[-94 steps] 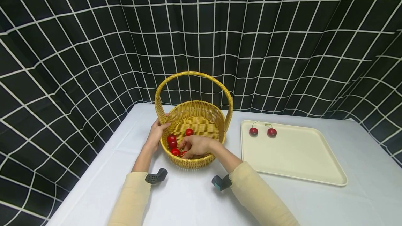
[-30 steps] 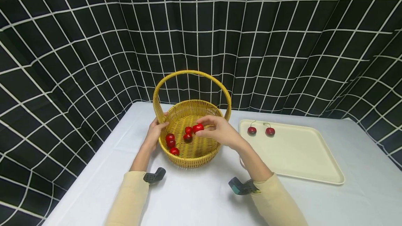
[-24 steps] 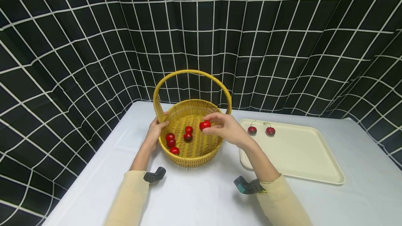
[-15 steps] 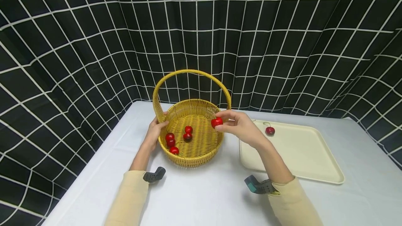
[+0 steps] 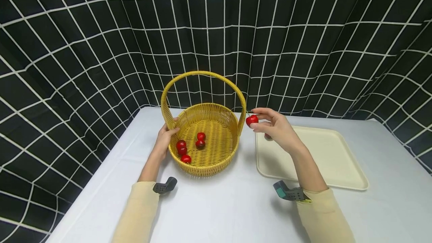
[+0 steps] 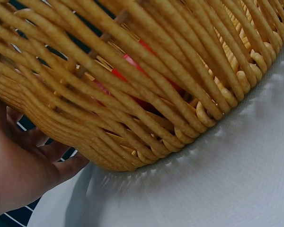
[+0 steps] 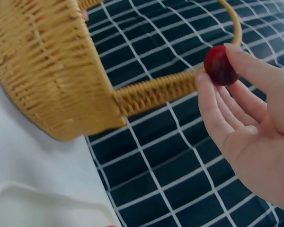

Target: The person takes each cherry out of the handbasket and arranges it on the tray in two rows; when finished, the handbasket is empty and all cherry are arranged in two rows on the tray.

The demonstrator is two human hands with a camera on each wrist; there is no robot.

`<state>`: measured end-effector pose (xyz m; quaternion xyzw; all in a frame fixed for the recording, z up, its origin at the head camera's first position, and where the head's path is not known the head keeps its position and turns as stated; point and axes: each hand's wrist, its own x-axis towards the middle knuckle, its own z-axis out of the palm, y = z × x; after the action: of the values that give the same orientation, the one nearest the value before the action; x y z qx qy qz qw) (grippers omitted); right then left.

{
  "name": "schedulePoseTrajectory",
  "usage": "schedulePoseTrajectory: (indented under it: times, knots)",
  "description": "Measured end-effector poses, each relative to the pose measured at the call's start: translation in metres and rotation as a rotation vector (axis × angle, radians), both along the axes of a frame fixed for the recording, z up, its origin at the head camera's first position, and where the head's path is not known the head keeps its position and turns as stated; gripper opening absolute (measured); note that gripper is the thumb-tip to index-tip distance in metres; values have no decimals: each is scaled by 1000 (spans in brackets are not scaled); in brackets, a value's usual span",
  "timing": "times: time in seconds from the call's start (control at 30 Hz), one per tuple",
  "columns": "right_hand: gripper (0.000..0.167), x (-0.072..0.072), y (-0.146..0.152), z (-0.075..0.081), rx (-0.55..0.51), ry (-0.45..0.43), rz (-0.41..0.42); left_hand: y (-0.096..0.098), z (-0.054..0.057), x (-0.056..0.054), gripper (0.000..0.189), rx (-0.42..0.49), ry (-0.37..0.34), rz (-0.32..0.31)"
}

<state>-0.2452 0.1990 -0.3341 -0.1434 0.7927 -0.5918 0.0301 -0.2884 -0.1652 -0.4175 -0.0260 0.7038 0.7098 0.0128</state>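
A yellow wicker basket [image 5: 219, 140] with a tall hoop handle stands left of the table's middle. My left hand [image 5: 164, 138] grips its left side by the foot of the handle, thumb over the rim; the left wrist view has the fingers [image 6: 71, 165] against the outer weave. Between thumb and fingertips my right hand [image 5: 280, 130] pinches a red cherry [image 5: 251, 120], in the air just right of the basket, over the tray's left edge. The right wrist view shows that cherry [image 7: 220, 66] dark red. Inside the basket, several cherries [image 5: 200, 144] lie at the left and middle.
To the right lies a cream rectangular tray [image 5: 320, 156]. One dark cherry [image 5: 268, 137] on it peeks out under my right hand, which hides the tray's back left corner. A black curtain [image 5: 216, 40] with white grid lines hangs behind the white tablecloth [image 5: 222, 205].
My right hand has picked a cherry from inside the basket and carried it up and right, past the rim toward the tray. The left hand has kept its grip on the basket.
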Motion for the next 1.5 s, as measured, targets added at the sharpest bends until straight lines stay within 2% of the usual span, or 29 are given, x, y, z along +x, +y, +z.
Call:
schedulePoseTrajectory:
  times: [0.1, 0.33, 0.63, 0.7, 0.9, 0.97, 1.07, 1.27, 1.43, 1.5]
  knots:
    - [49, -2, 8, 1, -4, -2, -24, 0, 0, -2, 49, 2, 3, 5]
    - [50, -1, 21, 4, 28, 25, -10, -1, 0, -2, 49, 3, 1, -1]
    - [55, 2, 38, 10, 46, -27, -122, 0, 0, -1, 50, 9, 0, -8]
    - [55, 1, 44, 8, 5, -22, -136, 0, 0, -1, 50, 7, 0, -7]
    - [44, -7, 63, -4, -314, -44, -146, 1, 0, -1, 50, 14, 0, -8]
    - [41, -9, 69, -8, -381, -60, -159, 1, 0, -1, 50, 17, 0, -8]
    - [44, -13, 76, -14, -408, -80, -200, 0, -1, -1, 50, 15, 2, -9]
    - [63, -18, 92, -27, -412, -125, -286, 0, -1, -1, 50, 10, 1, -5]
    - [59, -21, 107, -38, -466, -183, -331, 0, -1, -1, 48, 10, 9, -14]
    - [63, -23, 112, -42, -475, -212, -347, 0, -1, -2, 48, 13, 12, -18]
